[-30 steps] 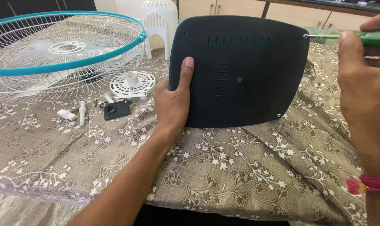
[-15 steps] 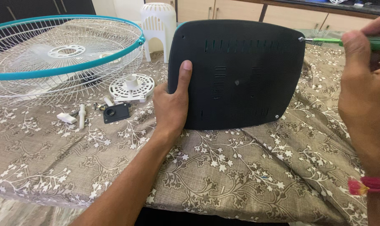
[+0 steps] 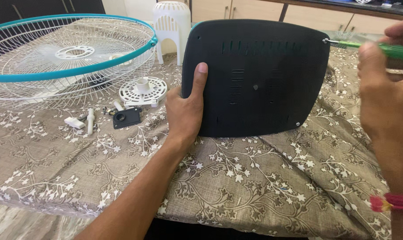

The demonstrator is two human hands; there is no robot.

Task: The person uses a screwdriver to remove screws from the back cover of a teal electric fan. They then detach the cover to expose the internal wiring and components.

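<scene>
My left hand (image 3: 183,113) clamps the stiff, light-looking black base (image 3: 259,75) by its edge; right hand (image 3: 385,89) pinches the green screwdriver (image 3: 379,48).

The black base plate (image 3: 259,80) stands on edge on the floral cloth (image 3: 263,178), slotted underside facing the camera. The green screwdriver (image 3: 374,48) lies level, its tip at the plate's upper right corner screw.
</scene>
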